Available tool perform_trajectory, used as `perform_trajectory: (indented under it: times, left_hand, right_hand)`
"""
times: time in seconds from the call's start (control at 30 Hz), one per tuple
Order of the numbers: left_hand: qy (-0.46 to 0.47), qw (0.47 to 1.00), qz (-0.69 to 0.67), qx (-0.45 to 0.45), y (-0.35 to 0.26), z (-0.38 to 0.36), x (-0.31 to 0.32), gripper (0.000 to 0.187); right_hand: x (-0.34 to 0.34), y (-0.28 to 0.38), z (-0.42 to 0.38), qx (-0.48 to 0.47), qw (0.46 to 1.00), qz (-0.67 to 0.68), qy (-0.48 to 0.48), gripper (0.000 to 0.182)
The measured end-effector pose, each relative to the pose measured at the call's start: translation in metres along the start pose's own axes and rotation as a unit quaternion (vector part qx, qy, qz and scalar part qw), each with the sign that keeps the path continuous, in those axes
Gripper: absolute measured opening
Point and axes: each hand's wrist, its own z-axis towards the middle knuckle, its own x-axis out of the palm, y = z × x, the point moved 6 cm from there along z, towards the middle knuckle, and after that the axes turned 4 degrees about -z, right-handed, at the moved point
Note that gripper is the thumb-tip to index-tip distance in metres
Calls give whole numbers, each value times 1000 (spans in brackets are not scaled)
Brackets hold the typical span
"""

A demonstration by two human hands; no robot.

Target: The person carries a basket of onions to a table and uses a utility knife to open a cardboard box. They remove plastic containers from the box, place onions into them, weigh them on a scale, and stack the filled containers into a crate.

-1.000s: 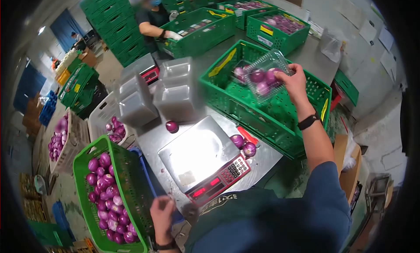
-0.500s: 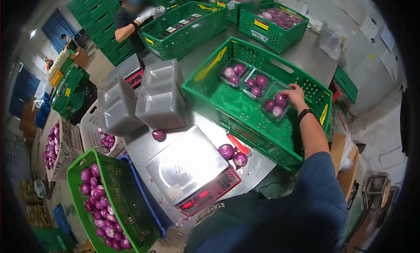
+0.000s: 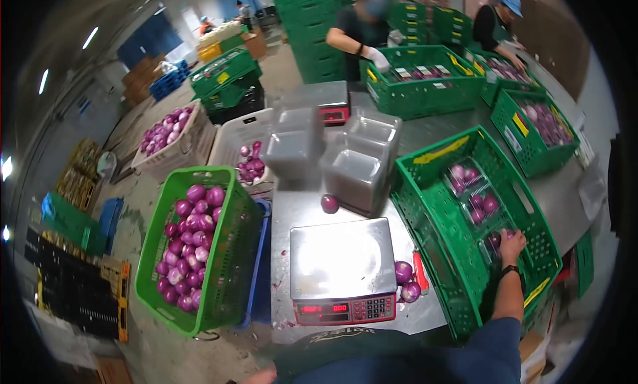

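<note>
My right hand (image 3: 513, 246) reaches into the green crate (image 3: 417, 178) on the right, fingers curled over the nearest clear plastic tub of red onions (image 3: 493, 240). Two more clear tubs (image 3: 484, 203) of onions lie behind it in a row. Only a blurred bit of my left hand (image 3: 260, 376) shows at the bottom edge, its fingers hidden. A silver scale (image 3: 342, 259) with a red display stands in front of me. Beside it are two loose onions (image 3: 403, 272) and a red-handled tool (image 3: 421, 272).
Stacked empty tubs (image 3: 359, 168) stand behind the scale, a single onion (image 3: 329, 203) near them. To the left is a green basket (image 3: 229, 251) full of onions. Co-workers (image 3: 362, 32) stand at more green crates (image 3: 425, 103) across the table.
The view has swung left, so the crate and my right hand sit further right. A second co-worker and part of my left hand have come into view. My right hand remains at the nearest tub.
</note>
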Motion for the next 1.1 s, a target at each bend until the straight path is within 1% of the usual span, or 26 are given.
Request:
perform_trajectory:
  times: [0.07,0.1,0.13,0.17,0.27,0.33,0.4,0.43,0.47,0.53,0.57,0.6,0.67,0.73,0.8,0.83,0.87,0.9,0.93,0.97,1.0,1.03,1.07,1.1]
  left_hand:
    - [13,1000,9,23,-4,-2,5,19]
    - [22,999,14,40,-9,1,7,20]
    - [31,998,19,60,-17,5,11,20]
    - [40,996,23,81,-28,10,12,20]
    - [57,986,39,154,-71,28,13,21]
    - [65,975,49,207,-99,36,8,21]
    - [60,964,67,249,-123,42,1,22]
    - [58,965,75,243,-134,41,-2,23]
    - [46,972,92,213,-144,36,-8,25]
    - [31,981,102,163,-153,25,-19,32]
    - [20,980,71,182,-155,21,-25,22]
    - [10,978,46,203,-156,15,-30,26]
    - [-4,978,25,208,-149,6,-36,24]
    - [-11,974,12,226,-138,2,-52,20]
    - [-9,968,-4,250,-112,-6,-66,16]
    - [3,975,5,223,-96,-11,-72,9]
    - [16,970,-43,238,-86,-20,-76,12]
    - [21,963,-95,251,-76,-30,-86,15]
    - [27,953,-144,267,-66,-41,-97,20]
    - [15,953,-151,262,-54,-53,-108,28]
    - [5,953,-152,264,-53,-67,-126,36]
    - [-9,971,-48,233,-67,-105,-155,43]
    - [-54,964,-57,255,-60,-123,-175,43]
    - [-79,965,-103,229,-53,-143,-196,42]
  right_hand:
    - [-3,7,3,25,999,-19,21,71]
    - [-19,21,-5,54,997,-12,49,71]
    - [-55,47,-22,82,994,-7,77,71]
    - [-74,61,-33,112,988,-5,105,72]
    - [-82,91,-28,10,998,10,64,70]
    - [-65,117,-5,-115,989,96,0,62]
    - [-80,177,-10,-228,961,153,-42,51]
    - [-106,218,-31,-265,944,193,-26,47]
    - [-137,263,-59,-303,925,230,-5,43]
    - [-165,338,-105,-364,890,274,34,38]
    - [-173,373,-129,-407,874,264,38,38]
    - [-180,401,-152,-444,858,255,39,38]
    - [-166,453,-184,-485,833,263,46,38]
    - [-155,494,-214,-495,829,254,56,37]
    - [-134,518,-227,-512,830,215,52,35]
    - [-123,538,-239,-532,821,197,58,36]
    - [-108,554,-239,-532,826,105,153,40]
    - [-88,565,-240,-548,819,53,162,42]
    - [-74,570,-240,-588,798,49,123,40]
    - [-62,573,-238,-597,793,11,118,40]
    - [-53,570,-229,-558,821,47,113,42]
    - [-56,568,-232,-543,832,63,99,40]
    - [-61,567,-233,-524,844,78,84,39]
    - [-58,569,-232,-524,846,72,69,36]
